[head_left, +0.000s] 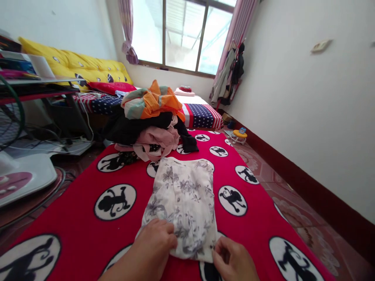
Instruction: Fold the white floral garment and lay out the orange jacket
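The left hand is being laid over the near left edge of the floral garment, its fingers curling inward on the cloth; whether any fabric is being gripped beneath them cannot be told. A mixed clothes pile, orange on top with black and pink below, is being kept beyond the garment's far end and towards the left, presumably so that the near part of the red blanket is being left for spreading. The garment is being supported flat on that blanket, between the hands and just short of the pile, with its printed front uppermost. At the near right corner, the fabric is being pinched between thumb and fingertips of the right hand. Both near corners are probably being controlled in this way to keep the hem straight and the cloth from wrinkling.

Orientation: the long axis is being directed away from the body, towards the window, almost without slant. The button placket is being carried roughly along it. Which end is bearing the collar cannot be made out.
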Motion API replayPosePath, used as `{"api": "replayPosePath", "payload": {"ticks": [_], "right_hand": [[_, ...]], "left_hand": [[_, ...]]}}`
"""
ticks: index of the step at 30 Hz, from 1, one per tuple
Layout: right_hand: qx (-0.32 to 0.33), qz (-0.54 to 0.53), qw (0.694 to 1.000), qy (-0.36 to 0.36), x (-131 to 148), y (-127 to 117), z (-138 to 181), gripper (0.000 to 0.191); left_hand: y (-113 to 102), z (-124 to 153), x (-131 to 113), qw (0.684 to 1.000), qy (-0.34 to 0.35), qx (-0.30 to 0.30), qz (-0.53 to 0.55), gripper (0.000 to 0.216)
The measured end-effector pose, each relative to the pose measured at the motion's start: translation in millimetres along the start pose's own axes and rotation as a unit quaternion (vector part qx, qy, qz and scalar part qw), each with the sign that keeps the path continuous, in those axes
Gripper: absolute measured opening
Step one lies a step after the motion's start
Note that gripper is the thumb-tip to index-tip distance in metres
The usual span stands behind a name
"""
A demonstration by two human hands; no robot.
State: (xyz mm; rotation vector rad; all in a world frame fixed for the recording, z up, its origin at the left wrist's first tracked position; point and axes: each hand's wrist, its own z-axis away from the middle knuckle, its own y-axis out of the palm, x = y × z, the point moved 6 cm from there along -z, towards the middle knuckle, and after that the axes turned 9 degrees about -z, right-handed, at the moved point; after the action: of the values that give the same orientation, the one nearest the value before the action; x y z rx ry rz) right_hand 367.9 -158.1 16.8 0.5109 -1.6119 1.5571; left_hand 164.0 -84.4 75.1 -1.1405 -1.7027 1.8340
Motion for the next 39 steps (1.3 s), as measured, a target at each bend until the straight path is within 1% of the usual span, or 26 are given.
{"api": "replayPosePath", "payload": {"ticks": [1,2,4,5,7,9,11,13,14,16,18,19,21,23,24,26,29,31,32,34,36,37,39], "right_hand": [[0.015,-0.005,1.000,-0.001,0,1,-1,0.015],[0.023,-0.015,1.000,-0.005,1,0,-3,0.016],[0.029,-0.036,0.999,-0.016,7,-6,-10,0.019],[0.024,-0.043,0.999,-0.019,11,-11,-16,0.020],[-0.003,-0.060,0.998,-0.030,20,-21,-32,0.021],[-0.040,-0.098,0.993,-0.051,29,-30,-51,0.020],[-0.068,-0.157,0.983,-0.071,35,-35,-73,0.023],[-0.081,-0.200,0.974,-0.072,36,-35,-94,0.032],[-0.081,-0.205,0.973,-0.069,36,-33,-104,0.036],[-0.078,-0.170,0.980,-0.065,37,-29,-123,0.039],[-0.080,-0.122,0.987,-0.065,38,-25,-139,0.036],[-0.083,-0.122,0.987,-0.065,39,-24,-147,0.034],[-0.087,-0.175,0.978,-0.065,39,-22,-160,0.032],[-0.090,-0.244,0.964,-0.063,36,-20,-169,0.034],[-0.096,-0.263,0.958,-0.061,33,-19,-172,0.036],[-0.119,-0.266,0.955,-0.051,25,-20,-174,0.038],[-0.171,-0.246,0.953,-0.041,14,-27,-172,0.036],[-0.215,-0.221,0.950,-0.046,16,-36,-172,0.036],[-0.239,-0.194,0.949,-0.065,22,-41,-173,0.036],[-0.265,-0.104,0.948,-0.143,46,-46,-176,0.031],[-0.253,0.013,0.939,-0.232,73,-41,-182,0.027],[-0.240,0.064,0.934,-0.259,83,-37,-187,0.027],[-0.216,0.129,0.931,-0.264,91,-30,-199,0.027]], "left_hand": [[-8,-6,-5,1.000,-0.007,0.003,0.010,0.023],[-16,-15,-10,1.000,-0.017,-0.008,0.023,0.024],[-29,-38,-18,0.997,-0.042,-0.051,0.048,0.031],[-31,-51,-20,0.994,-0.057,-0.075,0.056,0.035],[-22,-76,-19,0.989,-0.083,-0.112,0.056,0.046],[-1,-97,-16,0.985,-0.097,-0.135,0.042,0.055],[23,-109,-13,0.984,-0.091,-0.151,0.023,0.059],[42,-113,-10,0.984,-0.080,-0.162,0.002,0.056],[49,-113,-10,0.983,-0.078,-0.165,-0.007,0.054],[57,-111,-9,0.983,-0.074,-0.166,-0.022,0.052],[58,-110,-11,0.983,-0.067,-0.165,-0.032,0.055],[58,-109,-12,0.984,-0.061,-0.164,-0.034,0.057],[56,-109,-14,0.985,-0.049,-0.163,-0.031,0.062],[55,-109,-15,0.985,-0.044,-0.164,-0.022,0.066],[54,-109,-15,0.985,-0.043,-0.165,-0.017,0.067],[55,-108,-14,0.986,-0.042,-0.163,-0.010,0.069],[59,-108,-13,0.989,-0.033,-0.146,-0.004,0.067],[61,-109,-13,0.990,-0.026,-0.135,-0.004,0.066],[62,-109,-13,0.991,-0.024,-0.132,-0.004,0.065],[64,-110,-13,0.991,-0.022,-0.129,-0.004,0.065],[64,-110,-12,0.992,-0.023,-0.126,-0.004,0.066],[63,-110,-13,0.992,-0.022,-0.125,-0.004,0.066],[62,-110,-13,0.992,-0.023,-0.123,-0.002,0.066]]}}
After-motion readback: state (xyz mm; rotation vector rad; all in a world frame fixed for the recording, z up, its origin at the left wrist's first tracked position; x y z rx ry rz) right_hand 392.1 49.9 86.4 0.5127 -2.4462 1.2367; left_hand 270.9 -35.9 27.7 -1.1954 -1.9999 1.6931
